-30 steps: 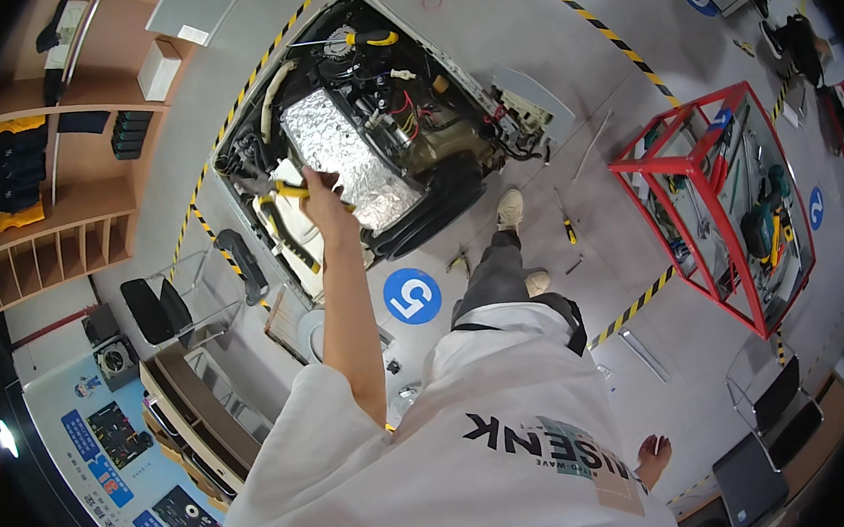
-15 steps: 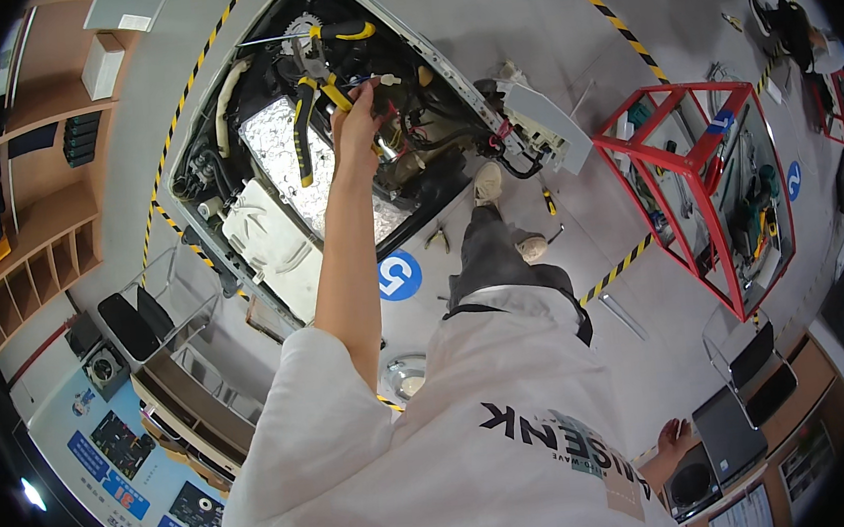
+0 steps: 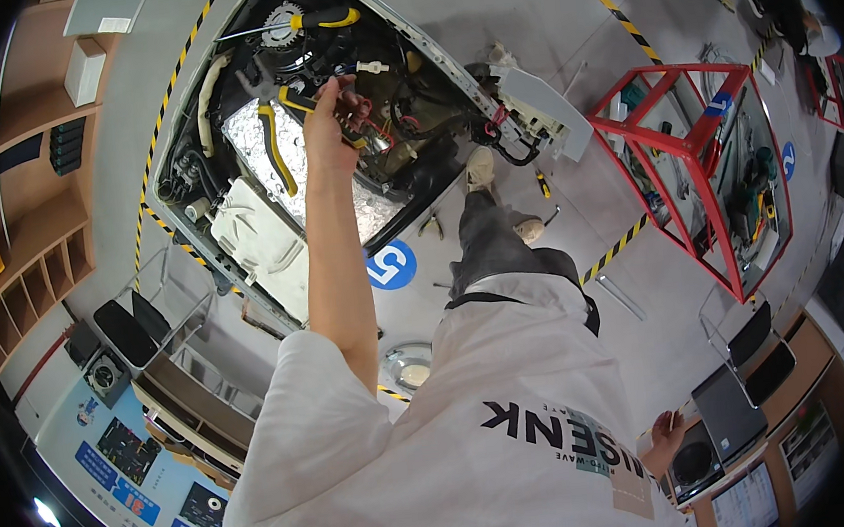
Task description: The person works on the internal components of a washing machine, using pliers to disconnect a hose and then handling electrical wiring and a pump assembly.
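My left hand [image 3: 334, 121] is closed on yellow-and-black pliers [image 3: 278, 146] over the engine bay of a car front section [image 3: 420, 43]. The pliers' jaws point toward the upper left, above a foil-covered panel [image 3: 379, 207]. A toothed gear [image 3: 281, 25] lies farther up with a screwdriver [image 3: 330, 19] across it. Red wires and a white connector [image 3: 373, 67] are near my fingers. The white reservoir [image 3: 249, 233] is left of my forearm. My right hand [image 3: 666, 435] hangs at lower right with loosely bent, parted fingers, beside my shirt, near a dark laptop [image 3: 727, 402].
A red-framed tool cart [image 3: 693, 144] stands at right. Pliers [image 3: 431, 225] and a screwdriver [image 3: 543, 185] lie on the floor by my shoes. A wooden shelf [image 3: 35, 137] and black chair [image 3: 125, 332] are at left. Another person [image 3: 787, 16] is at upper right.
My left hand rose with the pliers from the reservoir side to the engine's middle, then shifted slightly left. The view moved, so the car and cart sit higher and farther left in the picture.
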Demonstrator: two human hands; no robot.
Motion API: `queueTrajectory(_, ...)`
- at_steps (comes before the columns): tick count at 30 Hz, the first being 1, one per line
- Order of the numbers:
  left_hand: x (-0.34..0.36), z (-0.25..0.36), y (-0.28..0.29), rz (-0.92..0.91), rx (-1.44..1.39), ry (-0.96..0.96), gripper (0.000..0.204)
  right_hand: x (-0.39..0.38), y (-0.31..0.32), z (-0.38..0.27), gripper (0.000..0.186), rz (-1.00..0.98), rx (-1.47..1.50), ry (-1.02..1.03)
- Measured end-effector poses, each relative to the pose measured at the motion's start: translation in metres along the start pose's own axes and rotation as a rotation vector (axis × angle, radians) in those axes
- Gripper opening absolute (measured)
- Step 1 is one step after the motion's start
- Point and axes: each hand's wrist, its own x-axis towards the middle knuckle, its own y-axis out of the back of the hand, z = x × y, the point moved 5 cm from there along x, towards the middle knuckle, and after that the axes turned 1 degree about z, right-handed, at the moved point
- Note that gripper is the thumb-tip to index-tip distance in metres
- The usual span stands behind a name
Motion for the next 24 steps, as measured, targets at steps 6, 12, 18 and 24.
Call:
queueTrajectory(6, -0.001, -0.002, 0.007, 0.048, 0.035, -0.005, 0.024, -0.014, -0.010, -0.004, 0.031, 0.010, 0.076, 0.011)
queueTrajectory(12, -0.006, 0.006, -0.005, 0.083, 0.287, -0.069, 0.024, -0.041, 0.017, 0.011, 0.028, 0.001, 0.066, 0.115)
queueTrajectory(18, -0.023, 0.009, -0.057, 0.129, 0.387, -0.171, 0.025, -0.046, 0.104, 0.092, 0.020, 0.050, 0.177, -0.057)
queueTrajectory(24, -0.068, -0.010, -0.145, 0.001, 0.403, -0.303, 0.027, -0.033, 0.182, 0.210, 0.017, 0.168, 0.333, -0.320)
